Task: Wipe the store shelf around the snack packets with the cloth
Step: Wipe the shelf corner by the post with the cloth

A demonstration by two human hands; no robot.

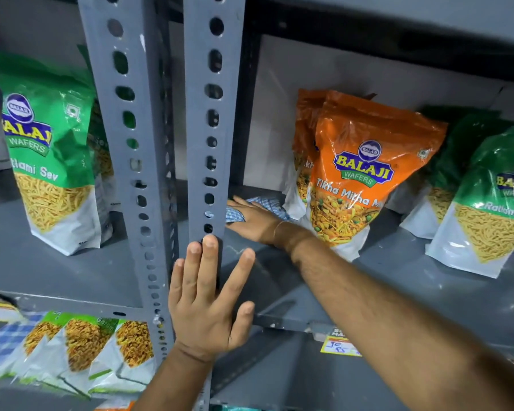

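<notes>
My right hand (251, 222) reaches deep into the grey shelf (383, 280) and presses flat on a blue-and-white checked cloth (267, 204) at the shelf's back left corner. The cloth lies just left of two upright orange snack packets (365, 173). Green snack packets (487, 203) stand further right on the same shelf. My left hand (208, 301) rests with fingers spread against the grey perforated upright post (212, 114) at the shelf's front edge and holds nothing.
A second perforated post (131, 143) stands left of the first. Beyond it a green packet (51, 161) stands on the neighbouring shelf. More packets (80, 357) lie on the shelf below, and a yellow price tag (340, 345) hangs on the front lip.
</notes>
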